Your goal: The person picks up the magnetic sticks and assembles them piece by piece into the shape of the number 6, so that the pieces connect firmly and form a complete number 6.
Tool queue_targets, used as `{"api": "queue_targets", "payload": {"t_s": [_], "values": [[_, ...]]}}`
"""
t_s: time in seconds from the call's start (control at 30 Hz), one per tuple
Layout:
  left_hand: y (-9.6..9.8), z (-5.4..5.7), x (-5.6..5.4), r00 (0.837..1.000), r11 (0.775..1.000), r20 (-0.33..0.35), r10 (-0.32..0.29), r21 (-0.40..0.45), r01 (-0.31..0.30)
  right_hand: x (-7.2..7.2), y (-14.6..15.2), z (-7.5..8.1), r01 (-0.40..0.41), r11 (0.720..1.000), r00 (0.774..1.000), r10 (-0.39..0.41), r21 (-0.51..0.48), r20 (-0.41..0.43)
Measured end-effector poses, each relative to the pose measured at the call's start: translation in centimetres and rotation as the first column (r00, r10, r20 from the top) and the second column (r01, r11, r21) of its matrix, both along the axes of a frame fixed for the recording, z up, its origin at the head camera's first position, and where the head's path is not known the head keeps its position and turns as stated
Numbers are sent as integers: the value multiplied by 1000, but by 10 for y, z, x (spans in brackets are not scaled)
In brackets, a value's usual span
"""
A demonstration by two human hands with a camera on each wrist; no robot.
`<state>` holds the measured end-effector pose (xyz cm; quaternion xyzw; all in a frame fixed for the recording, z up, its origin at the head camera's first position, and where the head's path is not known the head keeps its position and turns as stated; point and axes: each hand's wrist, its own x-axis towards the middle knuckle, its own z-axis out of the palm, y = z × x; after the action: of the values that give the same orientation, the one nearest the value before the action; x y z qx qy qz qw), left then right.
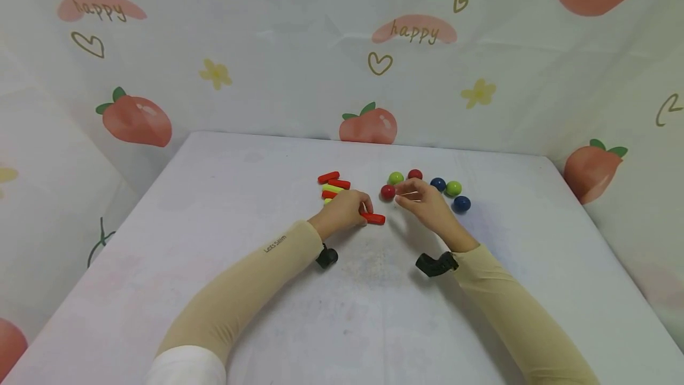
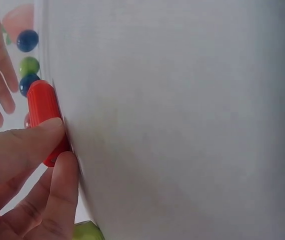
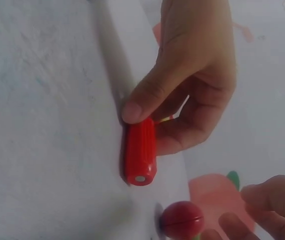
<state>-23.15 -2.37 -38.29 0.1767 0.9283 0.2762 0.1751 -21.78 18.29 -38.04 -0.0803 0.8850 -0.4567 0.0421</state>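
In the head view, my left hand (image 1: 344,212) pinches a short red rod (image 1: 376,218) near the middle of the table. The rod is ribbed along its side, with a small silver disc in its end in the right wrist view; thumb and fingers (image 2: 47,125) grip its near end, which lies close to the tabletop. My right hand (image 1: 424,204) hovers to the right, fingers loosely bent and holding nothing. Its fingertips are close beside a red ball (image 1: 388,192). Behind the left hand lie several red and yellow rods (image 1: 333,189), partly hidden by it.
Around the right hand sit a green ball (image 1: 396,178), another red ball (image 1: 415,175), a blue ball (image 1: 438,184), a second green ball (image 1: 453,188) and a second blue ball (image 1: 462,204). A white table (image 1: 299,325) meets a printed cloth backdrop (image 1: 299,76) at its far edge.
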Motion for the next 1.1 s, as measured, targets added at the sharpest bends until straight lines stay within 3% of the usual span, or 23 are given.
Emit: {"api": "queue_targets", "payload": {"t_s": [0.47,1.1], "values": [[4,2,0,999,997,-29,-22,-73,20,-20,-5,-9,52,998,996,-55,47,74],[5,4,2,997,996,-65,-42,-84,36,-29,-11,-15,70,992,991,-82,109,106]]}}
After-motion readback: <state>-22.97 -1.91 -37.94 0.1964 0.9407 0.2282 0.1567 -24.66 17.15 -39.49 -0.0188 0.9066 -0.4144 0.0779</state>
